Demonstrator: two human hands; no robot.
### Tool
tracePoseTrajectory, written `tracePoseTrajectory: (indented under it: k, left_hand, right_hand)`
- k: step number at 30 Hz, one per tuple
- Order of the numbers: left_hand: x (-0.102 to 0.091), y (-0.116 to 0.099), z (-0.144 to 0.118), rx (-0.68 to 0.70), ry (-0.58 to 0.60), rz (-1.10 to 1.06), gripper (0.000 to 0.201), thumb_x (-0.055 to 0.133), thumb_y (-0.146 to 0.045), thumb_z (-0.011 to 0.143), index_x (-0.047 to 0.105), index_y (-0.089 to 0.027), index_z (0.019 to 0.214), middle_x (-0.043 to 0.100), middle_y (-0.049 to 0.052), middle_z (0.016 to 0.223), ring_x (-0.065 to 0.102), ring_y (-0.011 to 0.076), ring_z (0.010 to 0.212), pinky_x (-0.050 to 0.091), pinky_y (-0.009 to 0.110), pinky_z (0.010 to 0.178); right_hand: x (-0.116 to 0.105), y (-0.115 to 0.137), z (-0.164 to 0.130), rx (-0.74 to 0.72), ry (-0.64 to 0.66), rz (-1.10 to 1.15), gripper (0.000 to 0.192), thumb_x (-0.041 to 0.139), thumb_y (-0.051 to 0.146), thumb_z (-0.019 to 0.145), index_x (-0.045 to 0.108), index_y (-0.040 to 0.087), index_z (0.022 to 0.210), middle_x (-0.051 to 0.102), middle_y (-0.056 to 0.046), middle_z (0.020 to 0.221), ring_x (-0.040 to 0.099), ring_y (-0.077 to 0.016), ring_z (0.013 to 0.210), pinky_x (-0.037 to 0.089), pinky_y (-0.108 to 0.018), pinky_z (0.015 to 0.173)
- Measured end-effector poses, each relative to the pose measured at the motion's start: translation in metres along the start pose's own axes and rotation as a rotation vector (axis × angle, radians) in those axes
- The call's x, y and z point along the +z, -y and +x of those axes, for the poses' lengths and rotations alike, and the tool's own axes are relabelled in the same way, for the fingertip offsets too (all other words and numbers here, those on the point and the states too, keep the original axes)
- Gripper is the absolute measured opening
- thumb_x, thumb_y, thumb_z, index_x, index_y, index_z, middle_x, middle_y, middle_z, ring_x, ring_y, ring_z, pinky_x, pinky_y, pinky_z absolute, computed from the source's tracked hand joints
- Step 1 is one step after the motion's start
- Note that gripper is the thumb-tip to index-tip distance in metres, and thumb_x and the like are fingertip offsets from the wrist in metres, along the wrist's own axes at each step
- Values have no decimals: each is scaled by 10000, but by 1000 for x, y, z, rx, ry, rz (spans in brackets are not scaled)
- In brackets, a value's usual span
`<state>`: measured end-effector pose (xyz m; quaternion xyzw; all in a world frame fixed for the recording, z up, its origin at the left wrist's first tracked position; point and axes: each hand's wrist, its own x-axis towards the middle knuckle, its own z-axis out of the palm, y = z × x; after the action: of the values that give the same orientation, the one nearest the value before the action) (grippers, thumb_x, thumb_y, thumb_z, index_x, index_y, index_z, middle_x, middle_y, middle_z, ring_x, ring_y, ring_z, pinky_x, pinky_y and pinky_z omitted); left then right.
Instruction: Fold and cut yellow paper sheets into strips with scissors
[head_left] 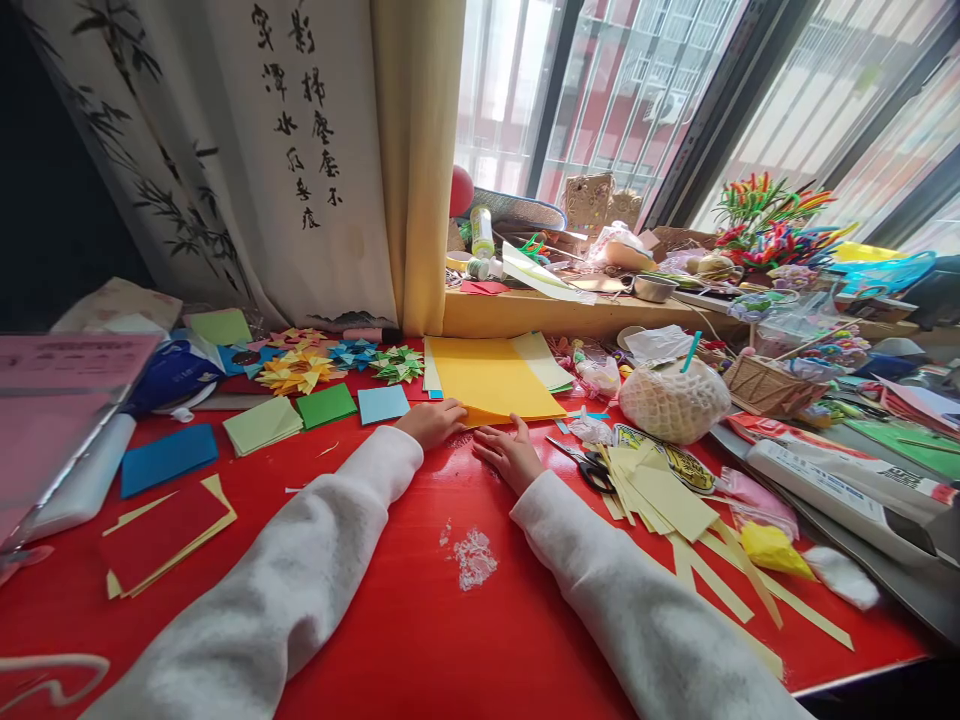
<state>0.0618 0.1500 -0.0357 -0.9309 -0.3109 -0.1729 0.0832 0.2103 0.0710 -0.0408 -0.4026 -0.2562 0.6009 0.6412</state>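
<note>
Sheets of orange-yellow paper (499, 378) lie at the back middle of the red table, over some pale green paper (544, 358). At the near left corner of the yellow paper, my left hand (435, 420) has its fingers closed on the edge, which bows up slightly there. My right hand (511, 455) rests just in front of the near edge with its fingers spread, and one fingertip meets the paper. Scissors (592, 470) with black handles lie right of my right hand, beside cut pale yellow paper pieces (671, 495).
Left are green cards (326, 405), blue cards (169, 460), a red card (161, 535) and folded paper flowers (300, 370). White scraps (475, 560) lie between my arms. A net-wrapped round object (673, 400), a basket (776, 385) and a long box (840, 480) crowd the right.
</note>
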Motion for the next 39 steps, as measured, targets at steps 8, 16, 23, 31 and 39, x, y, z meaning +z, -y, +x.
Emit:
tracePoseTrajectory:
  k: [8,16,23,31,39]
  left_hand:
    - [0,-2,1,-6,3,-22,242,335,-276,827,519,-170,944,544,65,954,549,144,808,422,236,644]
    - [6,-1,4,-135,-28,-33,237,303,-220,834,512,-154,924,564,65,907,552,148,791,418,243,633]
    - [6,0,6,-253,-47,-24,201,341,-216,805,492,-173,931,561,40,936,556,146,756,418,245,633]
    - [-1,-13,4,-266,-18,9,332,371,-125,758,439,-205,1073,530,50,984,554,141,647,398,246,537]
    - [-13,-17,11,-261,-183,-55,271,375,-80,762,581,-198,894,611,71,811,511,203,854,424,301,668]
  right_hand:
    - [-2,-2,1,-8,42,12,801,566,50,586,81,293,1176,585,13,778,598,-151,787,469,-360,751]
    - [-1,0,-1,-37,68,-16,887,585,58,565,19,303,1203,587,30,764,598,-145,772,456,-366,771]
    - [2,3,-1,31,27,0,662,538,18,581,258,238,1140,571,-2,771,593,-140,772,480,-302,731]
    - [2,3,0,73,28,-11,434,513,9,595,429,198,976,558,-29,829,569,-149,854,494,-297,734]
    - [-3,0,4,49,68,-51,385,552,53,577,489,194,930,567,-29,850,543,-169,909,480,-325,778]
